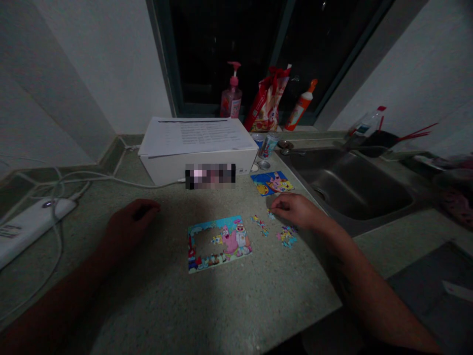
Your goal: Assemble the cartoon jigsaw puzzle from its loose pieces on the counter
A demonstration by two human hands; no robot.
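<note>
A partly assembled cartoon jigsaw puzzle (232, 241) lies flat on the speckled stone counter (207, 305), with a gap of bare counter in its left half. My right hand (295, 209) rests just above a few small loose puzzle pieces (271, 214), its fingertips touching or nearly touching them. More loose pieces (287, 236) form a small heap below that hand. A small printed picture card (271, 183) lies beyond them. My left hand (131, 222) lies on the counter left of the puzzle, fingers curled, holding nothing visible.
A white box (199, 167) topped with printed papers stands behind the puzzle. To the right is a steel sink (347, 185). A white power strip (33, 229) and cables lie at left. A pink soap pump bottle (231, 96), red bag (266, 101) and cans stand farther back.
</note>
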